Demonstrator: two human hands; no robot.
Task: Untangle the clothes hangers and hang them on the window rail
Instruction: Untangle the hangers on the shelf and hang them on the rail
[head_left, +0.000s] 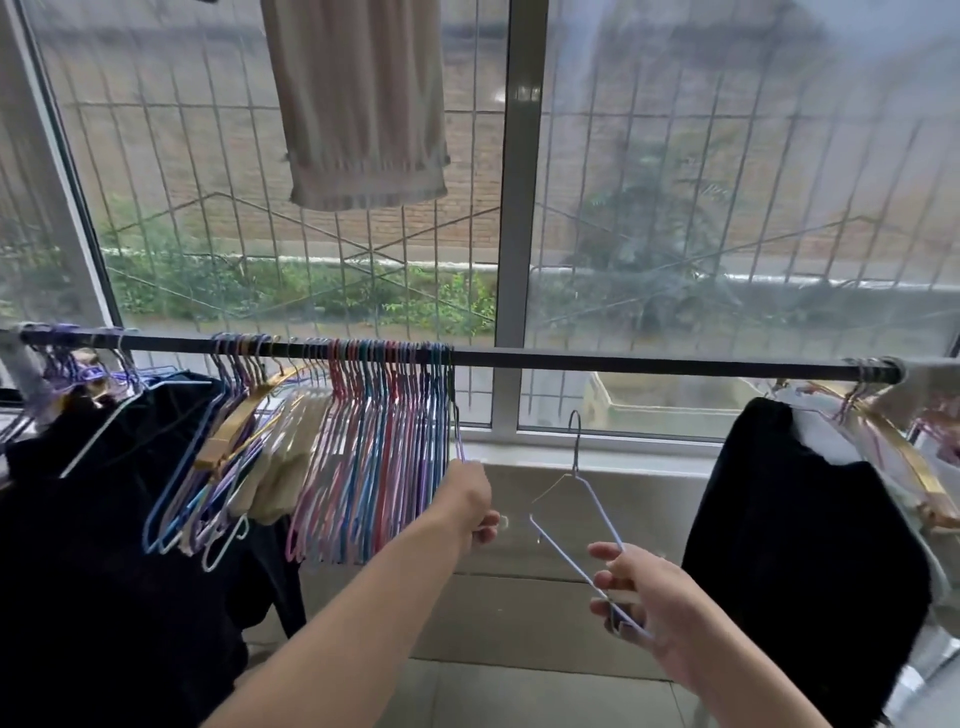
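Left hand (470, 506): centre of frame, bare forearm reaching up from lower left, fingers curled. Right hand (641, 597): lower right, forearm entering from the bottom edge, fingers pinching.

Beige cloth (358, 104) up top, black garments (795, 535) w/ brick wall (457, 218) outside.

Dark round metal rail (623, 359), smooth, slight sheen | thin pale-lilac coated wire hanger (576, 519), bare grey metal hook | packed pink, blue, purple coated wire hangers (374, 457), satin | gold clip hangers (234, 431), glossy | black cloth garment (789, 545), matt | beige ribbed cloth (358, 104), soft.
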